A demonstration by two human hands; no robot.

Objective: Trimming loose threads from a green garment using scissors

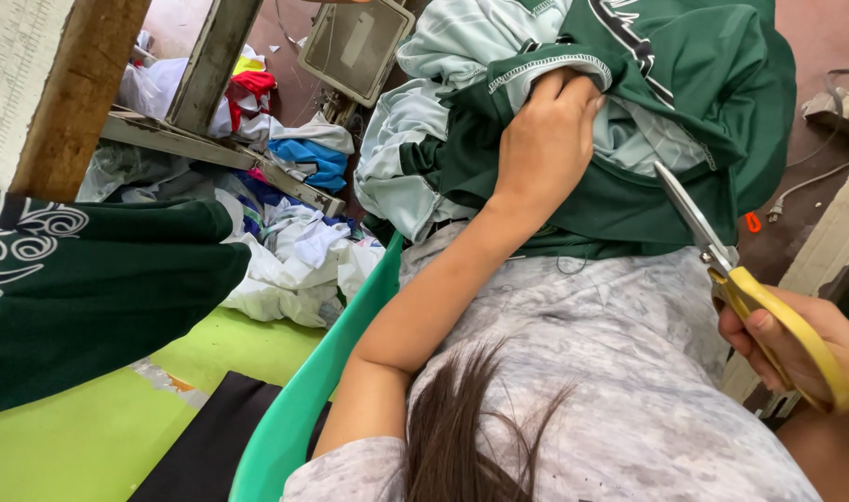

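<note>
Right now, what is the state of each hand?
Left hand: closed, gripping the green garment.
Right hand: closed, holding the yellow-handled scissors.

The left hand [547, 139] reaches forward on a bare, nearly straight arm, knuckles up, fingers curled down and closed in a grip. The right hand [801, 349] sits low at the right edge, close to the body, fingers closed through a handle loop, thumb side up.

I have one view only, from the head camera, tilted steeply down my own chest and lap, very close. It faces the green garment [684, 84] on my knees, with the floor [294, 84] beyond.
</note>
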